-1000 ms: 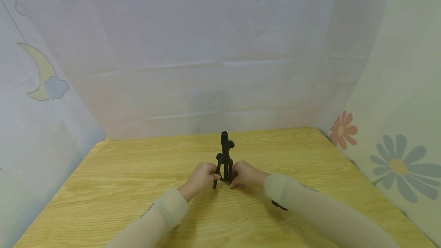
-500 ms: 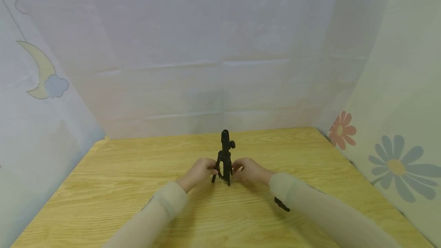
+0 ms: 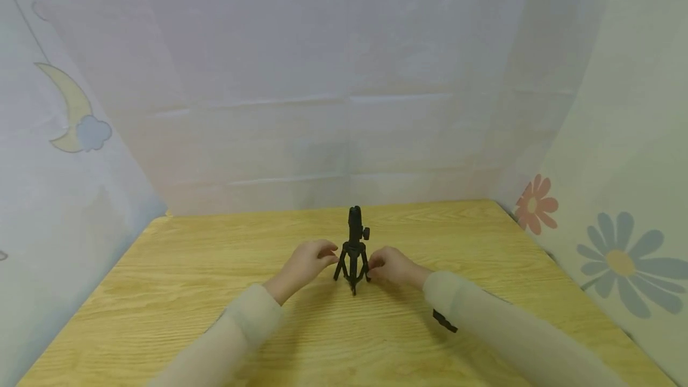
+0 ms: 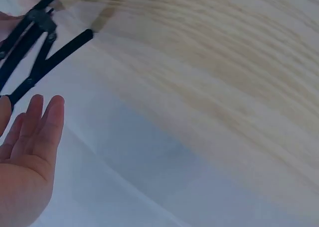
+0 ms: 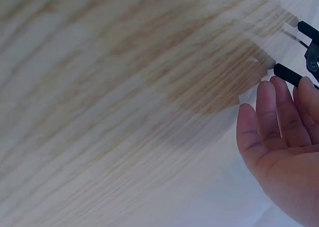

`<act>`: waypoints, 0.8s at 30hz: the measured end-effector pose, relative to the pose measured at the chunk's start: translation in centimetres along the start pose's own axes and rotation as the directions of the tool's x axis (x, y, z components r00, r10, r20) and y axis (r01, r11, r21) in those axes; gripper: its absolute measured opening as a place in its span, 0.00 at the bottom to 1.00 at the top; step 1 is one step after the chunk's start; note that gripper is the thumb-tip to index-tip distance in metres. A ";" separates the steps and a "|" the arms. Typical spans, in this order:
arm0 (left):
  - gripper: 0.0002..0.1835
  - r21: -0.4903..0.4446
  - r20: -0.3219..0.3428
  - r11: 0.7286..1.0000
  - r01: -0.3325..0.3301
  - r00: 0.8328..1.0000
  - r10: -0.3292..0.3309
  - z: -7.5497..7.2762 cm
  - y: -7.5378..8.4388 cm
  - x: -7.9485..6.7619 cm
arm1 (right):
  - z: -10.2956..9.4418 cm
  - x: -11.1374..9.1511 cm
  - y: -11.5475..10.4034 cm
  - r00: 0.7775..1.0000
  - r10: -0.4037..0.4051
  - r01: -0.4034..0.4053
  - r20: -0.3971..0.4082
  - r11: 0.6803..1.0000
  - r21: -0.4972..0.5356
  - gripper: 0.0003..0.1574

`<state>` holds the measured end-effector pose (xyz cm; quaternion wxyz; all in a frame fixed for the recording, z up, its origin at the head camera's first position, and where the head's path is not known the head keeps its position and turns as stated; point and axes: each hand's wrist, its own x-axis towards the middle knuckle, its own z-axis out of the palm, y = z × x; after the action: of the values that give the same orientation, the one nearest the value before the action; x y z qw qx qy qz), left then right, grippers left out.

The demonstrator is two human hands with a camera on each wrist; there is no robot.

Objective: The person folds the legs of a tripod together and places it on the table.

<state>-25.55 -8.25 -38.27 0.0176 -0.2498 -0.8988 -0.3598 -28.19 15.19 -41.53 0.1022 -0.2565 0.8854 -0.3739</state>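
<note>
A small black tripod [image 3: 353, 255] stands upright on the wooden table, its legs spread and its head with a side knob on top. To its left my left hand [image 3: 307, 264] has thumb and fingers parted, the tips close beside the left leg. In the left wrist view the fingers of that left hand [image 4: 32, 152] are nearly straight below the legs. My right hand [image 3: 392, 266] pinches the right leg low down. The right wrist view shows the thumb of the right hand [image 5: 286, 142] over a tripod leg [image 5: 287, 74], other fingers loosely extended; the index finger is mostly hidden.
The wooden table [image 3: 161, 291] reaches back to a pale creased sheet [image 3: 344, 106]. Side walls carry a moon print on the left and flower prints on the right. A small black piece [image 3: 445, 321] shows beneath the right sleeve.
The tripod has turned, shifted slightly right, and its legs now stand wider. My left hand has let go of its leg and drawn slightly left. My right hand has returned to the right leg.
</note>
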 end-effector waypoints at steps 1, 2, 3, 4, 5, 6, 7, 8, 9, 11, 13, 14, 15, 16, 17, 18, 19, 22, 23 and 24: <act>0.15 -0.007 -0.003 1.000 0.007 1.000 -0.007 -0.2 0.4 -0.1 | 0.0 -0.1 0.0 1.000 0.004 -0.004 0.002 1.000 -0.001 0.06; 0.16 -0.013 -0.001 1.000 0.012 1.000 -0.012 -0.3 0.7 -0.2 | -0.1 -0.2 0.1 1.000 0.002 -0.002 0.003 1.000 -0.002 0.06; 0.17 -0.017 0.002 1.000 0.015 1.000 -0.015 -0.5 1.1 -0.2 | -0.1 -0.4 0.1 1.000 0.001 -0.001 0.001 1.000 -0.005 0.06; 0.18 -0.024 0.005 1.000 0.017 1.000 -0.017 -0.5 1.5 -0.3 | -0.1 -0.5 0.0 1.000 0.004 -0.004 0.000 1.000 -0.004 0.06; 0.19 -0.031 0.010 0.999 0.020 1.000 -0.020 -0.6 1.9 -0.4 | -0.1 -0.6 -0.1 1.000 0.007 -0.007 0.000 1.000 -0.003 0.07; 0.19 -0.033 0.013 0.999 0.025 1.000 -0.024 -0.6 2.2 -0.4 | 0.0 -0.8 -0.2 1.000 0.011 -0.011 -0.001 1.000 0.000 0.07; 0.18 -0.026 0.015 0.999 0.024 1.000 -0.023 -0.5 2.5 -0.4 | 0.0 -0.9 -0.3 1.000 0.012 -0.012 -0.005 1.000 -0.001 0.07; 0.17 -0.021 0.015 1.000 0.023 1.000 -0.023 -0.4 2.8 -0.4 | 0.1 -1.0 -0.4 1.000 0.009 -0.009 -0.011 1.000 -0.008 0.07; 0.17 -0.014 0.016 0.999 0.028 0.999 -0.028 -0.3 3.0 -0.4 | 0.1 -1.1 -0.6 1.000 0.012 -0.012 -0.018 1.000 -0.013 0.08; 0.15 -0.006 0.012 0.999 0.039 0.999 -0.039 0.1 3.3 -0.4 | 0.2 -1.3 -1.0 0.999 0.021 -0.021 -0.025 1.000 -0.003 0.08; 0.14 -0.001 0.000 0.998 0.059 0.998 -0.059 0.5 3.6 -0.3 | 0.4 -1.4 -1.3 0.999 0.024 -0.024 -0.026 1.000 0.006 0.08; 0.14 -0.008 -0.009 0.998 0.070 0.998 -0.070 0.6 3.6 -0.3 | 0.6 -1.4 -1.5 0.999 0.025 -0.024 -0.025 1.000 0.010 0.08; 0.15 -0.012 -0.020 0.997 0.079 0.997 -0.079 0.8 3.6 -0.3 | 0.7 -1.4 -1.7 0.999 0.024 -0.023 -0.023 1.000 0.012 0.08; 0.15 -0.014 -0.031 0.996 0.090 0.995 -0.091 0.9 3.6 -0.2 | 0.8 -1.4 -1.8 1.000 0.023 -0.022 -0.019 1.000 0.017 0.08; 0.15 -0.011 -0.042 0.995 0.101 0.994 -0.102 1.0 3.6 -0.2 | 0.9 -1.4 -1.8 1.000 0.019 -0.018 -0.016 1.000 0.017 0.08; 0.15 -0.012 -0.052 0.994 0.111 0.992 -0.111 1.0 3.6 -0.1 | 1.0 -1.4 -1.9 1.000 0.013 -0.013 -0.012 1.000 0.015 0.09; 0.15 -0.016 -0.063 0.993 0.116 0.991 -0.117 1.1 3.5 0.0 | 1.1 -1.5 -1.9 1.000 0.005 -0.005 -0.012 1.000 0.013 0.09; 0.14 -0.030 -0.089 0.992 0.123 0.988 -0.125 1.2 3.2 0.3 | 1.3 -1.4 -1.9 1.000 -0.012 0.012 -0.007 1.000 0.008 0.09; 0.14 -0.038 -0.096 0.992 0.122 0.988 -0.125 1.2 3.1 0.4 | 1.3 -1.4 -1.9 1.000 -0.016 0.016 -0.006 1.000 0.007 0.08; 0.13 -0.049 -0.102 0.992 0.118 0.987 -0.123 1.2 3.0 0.5 | 1.3 -1.3 -1.9 1.000 -0.018 0.018 -0.004 1.000 0.007 0.07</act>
<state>-24.45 -5.39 -37.17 0.0377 -0.1760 -0.9022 -0.3919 -25.84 13.98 -41.14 0.0979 -0.2631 0.8821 -0.3784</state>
